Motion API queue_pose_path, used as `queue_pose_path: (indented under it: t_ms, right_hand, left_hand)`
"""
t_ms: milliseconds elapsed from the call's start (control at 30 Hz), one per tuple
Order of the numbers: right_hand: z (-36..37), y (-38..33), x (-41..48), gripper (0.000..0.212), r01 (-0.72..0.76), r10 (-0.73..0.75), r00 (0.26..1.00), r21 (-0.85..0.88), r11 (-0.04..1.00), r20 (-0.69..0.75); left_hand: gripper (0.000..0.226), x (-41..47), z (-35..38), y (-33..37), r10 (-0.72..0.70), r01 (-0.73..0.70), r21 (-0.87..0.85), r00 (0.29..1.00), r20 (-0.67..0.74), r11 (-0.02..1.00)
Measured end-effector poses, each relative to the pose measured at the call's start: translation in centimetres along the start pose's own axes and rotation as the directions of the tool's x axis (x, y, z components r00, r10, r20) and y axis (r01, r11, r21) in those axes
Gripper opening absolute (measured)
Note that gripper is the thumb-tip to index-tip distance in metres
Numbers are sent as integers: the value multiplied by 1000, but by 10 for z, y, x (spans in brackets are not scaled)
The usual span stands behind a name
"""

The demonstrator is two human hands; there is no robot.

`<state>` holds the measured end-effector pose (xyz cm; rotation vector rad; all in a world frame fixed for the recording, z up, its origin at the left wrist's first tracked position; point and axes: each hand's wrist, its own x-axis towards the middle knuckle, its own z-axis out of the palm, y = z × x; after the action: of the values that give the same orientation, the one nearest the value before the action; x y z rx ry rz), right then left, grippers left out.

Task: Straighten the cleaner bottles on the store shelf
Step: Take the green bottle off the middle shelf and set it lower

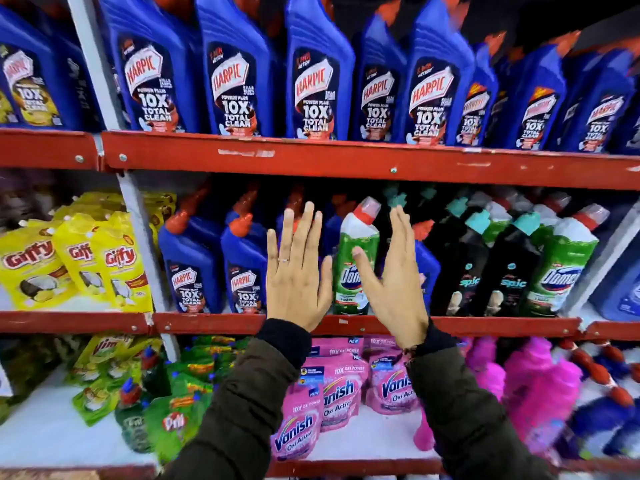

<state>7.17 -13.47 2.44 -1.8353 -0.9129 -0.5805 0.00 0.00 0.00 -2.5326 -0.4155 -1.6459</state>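
Note:
A green and white Domex bottle (354,258) with a red cap stands upright on the middle shelf (214,322), between my two hands. My left hand (298,271) is flat and open just left of it, fingers up, covering a blue Harpic bottle behind. My right hand (394,278) is open on its right side, thumb across the bottle's label. Neither hand grips anything. Blue Harpic bottles (190,265) stand to the left, black bottles with teal caps (498,268) to the right.
The top shelf (346,161) carries a row of large blue Harpic bottles (235,74). Yellow Giffy pouches (79,261) sit at middle left. Another Domex bottle (561,268) stands far right. Pink Vanish pouches (332,393) and green pouches (180,403) fill the bottom shelf.

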Motion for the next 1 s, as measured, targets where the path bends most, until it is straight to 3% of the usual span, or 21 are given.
queue_pose_path:
  t_ms: [167,333,433,633,767,1000]
  right_hand:
    - [32,8,19,84,-193,192,981,-8,981,-21]
    - [50,10,37,81,-246,226,962,-128,961,-152]
    - [53,11,42,77,-299,271,940,-117,947,-206]
    - [40,5,42,67,-274,261,936,-23,961,-237]
    - [17,-12,45,63,-216,198,937,-32,976,-287]
    - [-11,-20,17,56,-301,288,932,-28,953,-220]
  left_hand:
    - [67,-45,50,-21,-37,35,48,999,35,998]
    - [78,-71,92,-37,-14,16,129,1000,-16,992]
    - [68,-78,107,-39,48,-44,119,998,-34,992]
    - [65,-86,123,-40,65,-63,70,998,-21,996]
    - [81,-85,124,-40,63,-62,57,998,-29,996]
    - [85,-85,128,-41,108,-105,64,993,-45,992]
